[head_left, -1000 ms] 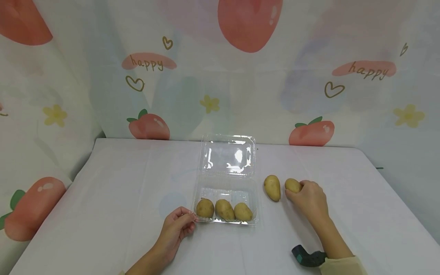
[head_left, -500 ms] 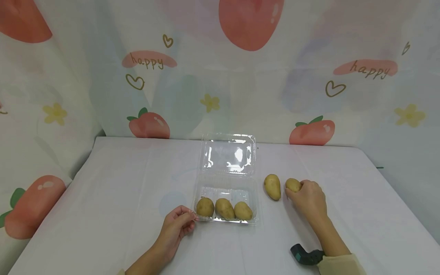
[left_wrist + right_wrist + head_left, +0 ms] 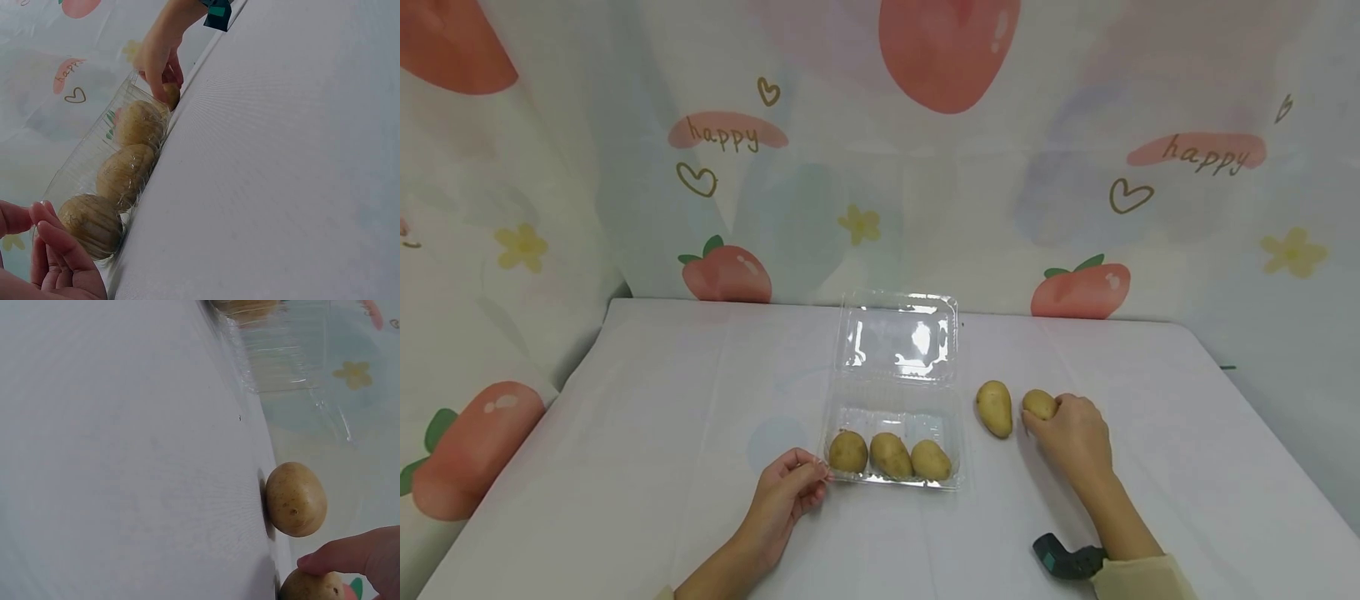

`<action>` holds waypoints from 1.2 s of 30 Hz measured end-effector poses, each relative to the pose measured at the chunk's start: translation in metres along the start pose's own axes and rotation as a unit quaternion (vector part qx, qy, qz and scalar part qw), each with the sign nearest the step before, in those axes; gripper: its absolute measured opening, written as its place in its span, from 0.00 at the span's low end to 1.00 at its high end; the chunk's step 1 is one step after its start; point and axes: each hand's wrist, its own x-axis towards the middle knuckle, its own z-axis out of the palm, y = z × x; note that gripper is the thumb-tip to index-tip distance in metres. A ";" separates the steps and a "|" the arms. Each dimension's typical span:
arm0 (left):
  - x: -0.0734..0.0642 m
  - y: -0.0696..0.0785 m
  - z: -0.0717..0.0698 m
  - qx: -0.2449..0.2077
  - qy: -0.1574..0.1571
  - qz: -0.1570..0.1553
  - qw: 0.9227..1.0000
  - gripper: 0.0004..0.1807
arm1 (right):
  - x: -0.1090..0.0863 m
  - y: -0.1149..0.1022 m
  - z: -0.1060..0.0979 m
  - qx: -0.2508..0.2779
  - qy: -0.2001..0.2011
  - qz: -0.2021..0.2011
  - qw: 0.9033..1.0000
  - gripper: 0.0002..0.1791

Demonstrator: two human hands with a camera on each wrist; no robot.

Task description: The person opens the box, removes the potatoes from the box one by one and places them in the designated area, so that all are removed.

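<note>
A clear plastic clamshell container (image 3: 891, 398) stands with its lid tipped back, and three potatoes (image 3: 891, 456) lie in a row along its near side. My left hand (image 3: 786, 500) pinches the container's near left corner between thumb and fingers; the left wrist view shows the fingertips (image 3: 47, 219) at the rim beside a potato. To the right, my right hand (image 3: 1075, 437) grips a small potato (image 3: 1038, 404), thumb on its near side. In the right wrist view only part of that potato (image 3: 311, 586) shows. Between it and the container lies another, longer potato (image 3: 994, 409).
A white cloth covers the table (image 3: 647, 433). Behind it hangs a printed fabric backdrop (image 3: 925, 183) with fruit and flowers, and the same fabric runs down the left side. A dark wrist device (image 3: 1067, 558) sits beside the right sleeve.
</note>
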 end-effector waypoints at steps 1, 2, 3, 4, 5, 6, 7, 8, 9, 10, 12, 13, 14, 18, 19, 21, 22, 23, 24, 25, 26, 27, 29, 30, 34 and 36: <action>0.000 0.000 0.000 0.000 0.000 -0.001 1.000 0.04 | 0.000 0.000 0.000 0.000 -0.003 0.002 1.000 0.28; 0.000 0.000 0.000 0.000 0.000 -0.002 1.000 0.04 | -0.001 0.000 0.000 0.000 -0.007 0.004 1.000 0.28; 0.000 0.000 0.000 0.001 0.000 -0.003 1.000 0.04 | -0.001 0.000 0.000 0.000 -0.011 0.006 1.000 0.28; 0.000 0.000 0.000 0.001 0.000 -0.004 1.000 0.04 | -0.001 0.000 -0.001 0.000 -0.014 0.007 1.000 0.29; 0.000 0.000 0.000 0.001 -0.001 -0.005 1.000 0.04 | -0.001 0.000 -0.001 0.000 -0.018 0.008 1.000 0.29; 0.000 -0.001 0.000 0.002 -0.001 -0.005 1.000 0.04 | -0.001 0.000 -0.002 0.000 -0.021 0.009 1.000 0.30; 0.000 -0.001 0.000 0.001 -0.001 -0.005 1.000 0.04 | -0.002 0.000 -0.002 0.000 -0.024 0.011 1.000 0.30; 0.000 -0.001 0.000 0.001 -0.001 -0.005 1.000 0.04 | -0.002 0.000 -0.002 -0.001 -0.025 0.011 1.000 0.31; 0.000 -0.001 0.000 0.001 -0.001 -0.004 1.000 0.04 | -0.002 0.000 -0.002 -0.001 -0.026 0.011 1.000 0.31; 0.000 -0.001 0.000 0.002 -0.001 -0.004 1.000 0.04 | -0.002 0.000 -0.002 -0.002 -0.028 0.011 1.000 0.32; 0.000 -0.002 -0.001 0.002 -0.001 -0.003 1.000 0.04 | -0.002 0.000 -0.003 -0.004 -0.028 0.012 1.000 0.34; 0.000 -0.002 -0.001 0.001 -0.001 -0.004 1.000 0.04 | -0.002 0.001 -0.003 -0.005 -0.028 0.012 1.000 0.34; 0.000 -0.002 -0.001 0.001 0.000 -0.004 1.000 0.04 | -0.002 0.000 -0.003 -0.005 -0.027 0.011 1.000 0.33; 0.000 -0.002 -0.001 0.000 0.001 -0.006 1.000 0.04 | -0.002 0.000 -0.006 -0.006 -0.021 0.004 1.000 0.32; 0.000 -0.001 -0.001 0.000 0.001 -0.006 1.000 0.04 | -0.002 0.000 -0.007 -0.005 -0.021 0.004 1.000 0.32; 0.000 -0.001 0.000 0.000 0.001 -0.006 1.000 0.04 | -0.002 0.000 -0.010 -0.006 -0.021 0.004 1.000 0.34; 0.000 -0.001 0.000 0.000 0.000 -0.006 1.000 0.04 | -0.002 0.000 -0.011 -0.005 -0.021 0.006 1.000 0.35; 0.000 -0.001 0.000 0.000 0.000 -0.007 1.000 0.04 | -0.002 0.000 -0.013 -0.003 -0.021 0.008 1.000 0.36; 0.000 -0.001 0.000 0.001 0.000 -0.007 1.000 0.04 | -0.002 -0.001 -0.014 -0.001 -0.023 0.012 1.000 0.37; 0.000 -0.001 0.000 0.001 0.000 -0.007 1.000 0.04 | -0.003 -0.001 -0.015 0.001 -0.022 0.014 1.000 0.36; 0.000 -0.001 0.000 0.002 0.000 -0.007 1.000 0.04 | -0.002 -0.002 -0.016 0.003 -0.022 0.016 1.000 0.36; 0.000 -0.001 -0.001 0.002 0.000 -0.007 1.000 0.04 | -0.002 -0.003 -0.017 0.005 -0.022 0.016 1.000 0.36; 0.000 -0.001 -0.001 0.004 0.000 -0.006 1.000 0.04 | -0.001 -0.005 -0.020 0.009 -0.022 0.014 1.000 0.35; 0.000 -0.001 -0.001 0.004 0.000 -0.006 1.000 0.04 | -0.001 -0.006 -0.021 0.011 -0.023 0.012 1.000 0.35; 0.000 -0.001 -0.001 0.005 0.000 -0.004 1.000 0.04 | -0.001 -0.017 -0.023 0.022 -0.027 0.002 0.999 0.32; 0.000 -0.001 -0.001 0.005 -0.001 -0.003 1.000 0.04 | -0.002 -0.025 -0.024 0.027 -0.030 0.002 0.999 0.31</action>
